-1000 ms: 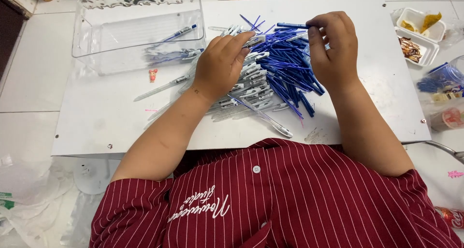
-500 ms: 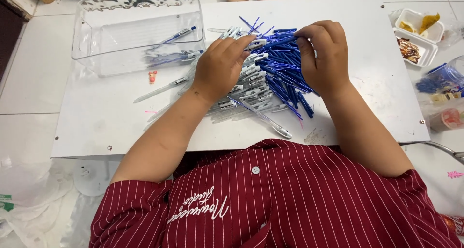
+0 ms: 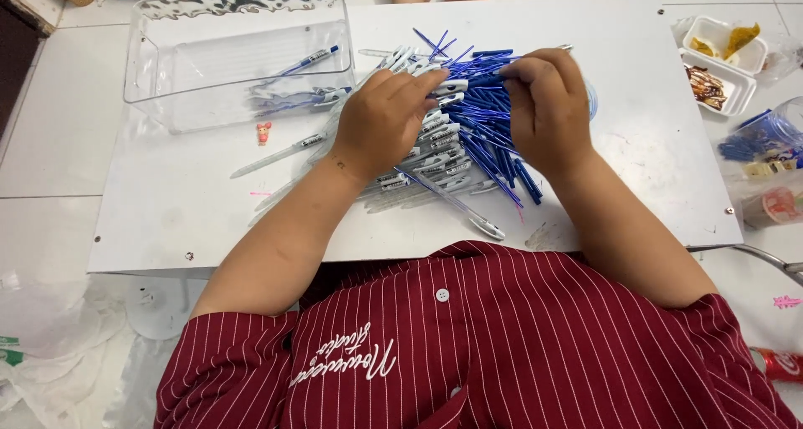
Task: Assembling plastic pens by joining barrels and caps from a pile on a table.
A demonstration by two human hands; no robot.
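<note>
I see a white surface carrying a heap of pens, blue refills on its right side and clear barrels with white-and-black labels on its left. Near the surface's far left corner stands a clear, rippled plastic bin. My shirt is dark red with thin white pinstripes.

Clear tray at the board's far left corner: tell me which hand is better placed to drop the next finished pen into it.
Left, probably. The left hand lies on the pen pile on the side next to the clear tray; the right hand is across the pile and would have to cross over.
</note>
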